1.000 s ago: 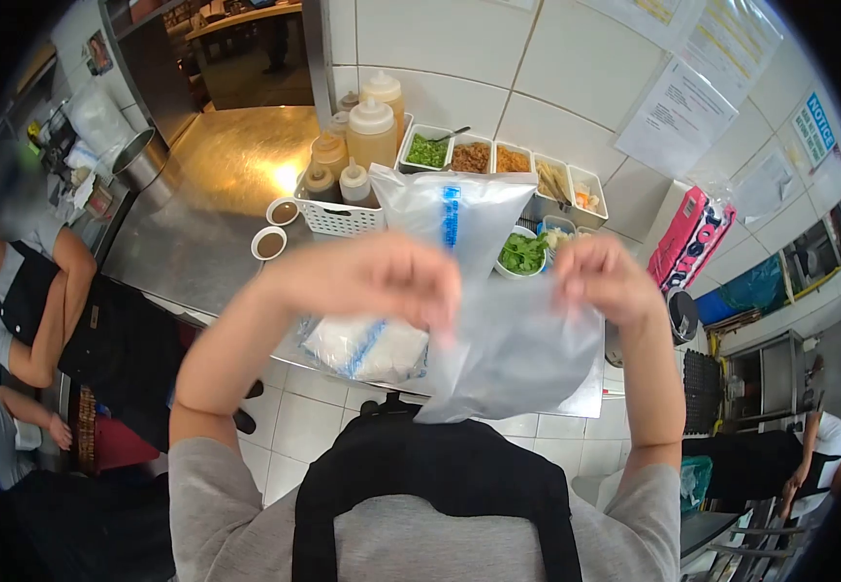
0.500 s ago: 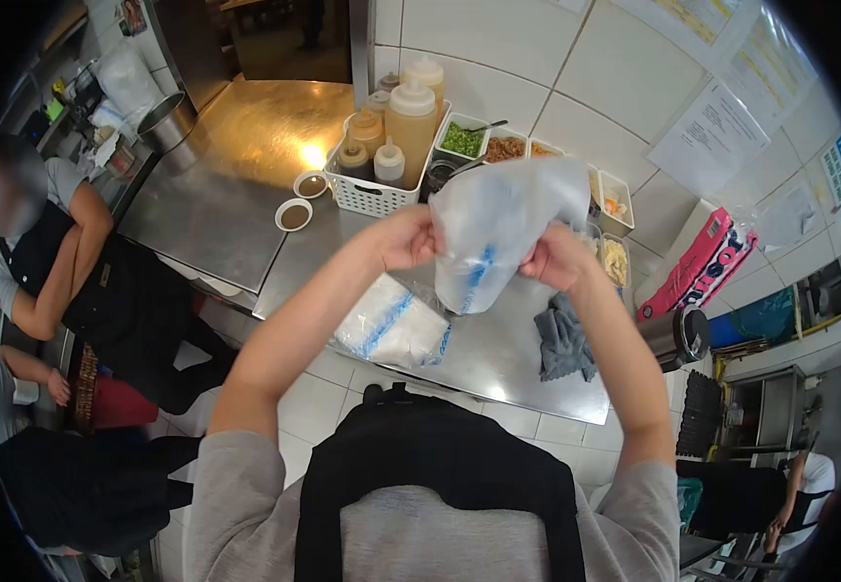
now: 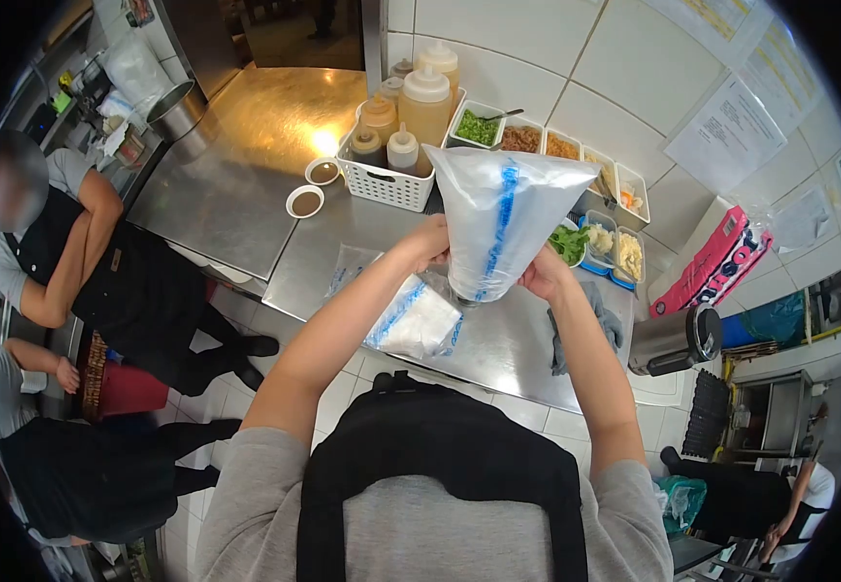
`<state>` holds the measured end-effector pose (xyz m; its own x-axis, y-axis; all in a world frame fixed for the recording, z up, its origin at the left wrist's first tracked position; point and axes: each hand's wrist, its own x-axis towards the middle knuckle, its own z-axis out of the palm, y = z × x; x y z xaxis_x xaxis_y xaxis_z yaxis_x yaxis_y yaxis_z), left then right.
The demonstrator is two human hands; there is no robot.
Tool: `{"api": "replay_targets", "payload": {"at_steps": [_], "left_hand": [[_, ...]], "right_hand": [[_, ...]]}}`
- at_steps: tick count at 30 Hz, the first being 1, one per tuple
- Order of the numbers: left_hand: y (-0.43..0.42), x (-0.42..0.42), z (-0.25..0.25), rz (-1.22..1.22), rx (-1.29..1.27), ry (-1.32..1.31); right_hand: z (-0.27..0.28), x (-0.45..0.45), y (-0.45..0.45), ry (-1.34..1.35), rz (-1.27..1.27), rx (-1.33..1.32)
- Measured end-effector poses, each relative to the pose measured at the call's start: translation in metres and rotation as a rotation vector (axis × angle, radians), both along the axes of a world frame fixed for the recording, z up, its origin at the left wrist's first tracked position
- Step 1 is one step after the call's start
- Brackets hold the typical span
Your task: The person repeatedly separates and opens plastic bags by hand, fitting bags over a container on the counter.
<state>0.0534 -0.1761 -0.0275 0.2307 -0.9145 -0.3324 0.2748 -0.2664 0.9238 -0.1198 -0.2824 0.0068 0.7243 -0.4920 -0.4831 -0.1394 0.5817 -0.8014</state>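
A white translucent plastic bag [image 3: 508, 213] with a blue printed stripe stands upright between my hands, wide at the top and narrow below. My left hand [image 3: 430, 241] is closed on its left side, partly behind the plastic. On its lower right side my right hand [image 3: 543, 274] grips the bag with curled fingers. Something dark and round, hard to make out, shows under the bag's lower end. A flat pack of similar bags [image 3: 415, 318] lies on the steel counter [image 3: 508, 364] nearer to me. A grey cloth [image 3: 590, 325] rests right of my right hand.
Sauce bottles stand in a white basket [image 3: 388, 184]. Food tubs [image 3: 520, 139] line the wall. Two sauce cups [image 3: 305, 202] sit at the left. A metal canister [image 3: 673, 341] and a pink package [image 3: 716, 257] are at the right. Co-workers [image 3: 91, 242] stand at the left; another person is far right.
The bag first hung spread low between my hands, was then lifted and bunched over the counter, and now stands upright with its wide end up. The view has shifted slightly.
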Motion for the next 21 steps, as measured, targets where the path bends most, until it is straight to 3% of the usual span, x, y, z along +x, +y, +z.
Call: {"api": "replay_targets", "payload": {"at_steps": [4, 6, 9, 11, 13, 15, 16, 18, 19, 21], "left_hand": [[-0.007, -0.002, -0.019, -0.063, 0.074, 0.097], [0.002, -0.015, -0.021, 0.150, 0.013, 0.329], [0.030, -0.014, -0.045, 0.251, -0.022, 0.564], [0.060, -0.032, -0.020, 0.271, -0.034, 0.640], [0.077, -0.046, -0.014, 0.299, -0.046, 0.713], [0.080, -0.058, -0.017, 0.139, -0.114, 0.385], [0.080, -0.063, -0.017, 0.141, -0.112, 0.386], [0.081, -0.070, -0.016, 0.207, -0.128, 0.117], [0.083, -0.068, -0.020, 0.209, -0.126, 0.118], [0.090, -0.057, -0.030, 0.235, -0.232, -0.274]], "right_hand": [[-0.026, 0.004, 0.003, 0.024, -0.063, 0.038], [-0.033, -0.005, 0.009, 0.011, -0.084, 0.055], [-0.036, -0.029, 0.023, -0.057, -0.131, 0.097], [-0.045, -0.050, 0.033, -0.449, -0.073, 0.418], [-0.042, -0.053, 0.049, -0.452, -0.070, 0.398], [-0.044, -0.051, 0.061, -0.463, -0.063, 0.370], [-0.048, -0.050, 0.065, -0.405, -0.021, 0.268], [-0.058, -0.053, 0.067, -0.346, 0.021, 0.169], [-0.063, -0.058, 0.063, -0.186, 0.033, -0.087], [-0.068, -0.077, 0.052, 0.039, -0.023, -0.593]]}}
